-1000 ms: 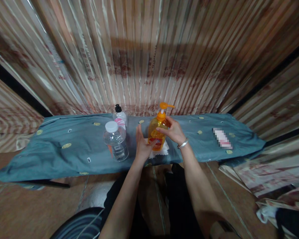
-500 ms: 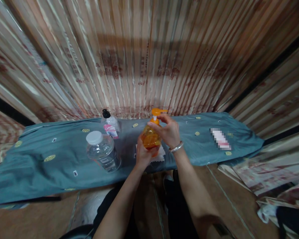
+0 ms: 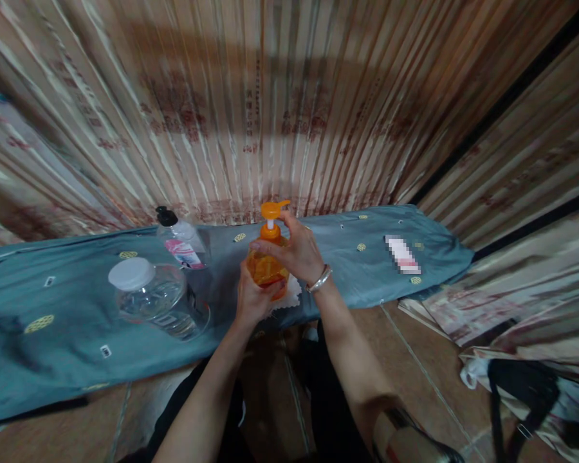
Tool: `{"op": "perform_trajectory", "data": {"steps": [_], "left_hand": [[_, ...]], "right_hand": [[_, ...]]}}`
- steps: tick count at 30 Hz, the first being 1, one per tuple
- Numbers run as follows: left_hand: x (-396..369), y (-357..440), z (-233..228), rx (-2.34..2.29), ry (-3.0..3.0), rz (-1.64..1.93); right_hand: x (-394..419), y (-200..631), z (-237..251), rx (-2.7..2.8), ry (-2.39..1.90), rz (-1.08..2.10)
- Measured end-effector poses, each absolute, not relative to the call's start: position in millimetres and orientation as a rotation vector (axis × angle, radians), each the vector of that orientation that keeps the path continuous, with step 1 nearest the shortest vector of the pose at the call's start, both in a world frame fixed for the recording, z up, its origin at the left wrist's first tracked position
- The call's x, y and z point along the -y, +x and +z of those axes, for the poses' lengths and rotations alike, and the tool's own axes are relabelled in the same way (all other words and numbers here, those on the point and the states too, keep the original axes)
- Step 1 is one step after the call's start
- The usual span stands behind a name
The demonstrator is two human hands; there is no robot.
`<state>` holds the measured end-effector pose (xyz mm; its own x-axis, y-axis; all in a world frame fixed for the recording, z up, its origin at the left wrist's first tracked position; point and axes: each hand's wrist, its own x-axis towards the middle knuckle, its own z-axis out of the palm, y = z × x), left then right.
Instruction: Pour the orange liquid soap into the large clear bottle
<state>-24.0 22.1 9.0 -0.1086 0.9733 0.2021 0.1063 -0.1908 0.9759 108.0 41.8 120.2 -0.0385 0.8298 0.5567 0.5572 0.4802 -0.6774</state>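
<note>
An orange see-through pump bottle (image 3: pixel 265 265) with an orange pump head (image 3: pixel 271 210) stands upright at the front of the covered table. My left hand (image 3: pixel 255 294) is wrapped round its lower body. At the bottle's shoulder and collar rests my right hand (image 3: pixel 300 249), with the thumb across the front and the fingers curled up under the spout, which points right. A white cloth or paper with a jagged edge (image 3: pixel 293 294) shows beneath the bottle, partly hidden by my hands.
To the left are a large clear jar with a white lid (image 3: pixel 132 274) and a clear pump bottle with a black top (image 3: pixel 181 241). A blurred-out pink-and-white item (image 3: pixel 402 254) lies at right on the teal cloth (image 3: pixel 338 276). Pleated curtains (image 3: pixel 222 141) hang behind.
The view has swung to the right, so everything appears further left. Both hands stay on the orange bottle; the right thumb sits slightly lower, on the bottle's shoulder.
</note>
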Motion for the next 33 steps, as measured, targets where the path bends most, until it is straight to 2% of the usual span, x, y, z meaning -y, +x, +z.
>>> {"op": "perform_trajectory", "data": {"steps": [4, 11, 18, 26, 33], "left_hand": [[-21.1, -22.7, 10.7, -1.282, 1.392, 1.382], [-18.2, -26.8, 8.4, -1.286, 1.398, 1.37], [-17.1, -27.7, 9.4, -1.293, 1.411, 1.379], [-15.2, -27.6, 8.2, -1.27, 1.42, 1.401], [-14.1, -25.6, 7.0, -1.299, 1.42, 1.371]], "right_hand": [[-42.5, 103.4, 115.5, 1.591, -1.256, 0.309], [-43.1, 112.6, 117.7, 1.775, -1.001, 0.722], [-39.4, 111.6, 117.9, 1.612, -1.207, 0.314], [-37.0, 124.2, 120.6, 1.84, -0.948, 0.628], [-33.2, 109.9, 119.5, 1.621, -1.174, 0.327]]}}
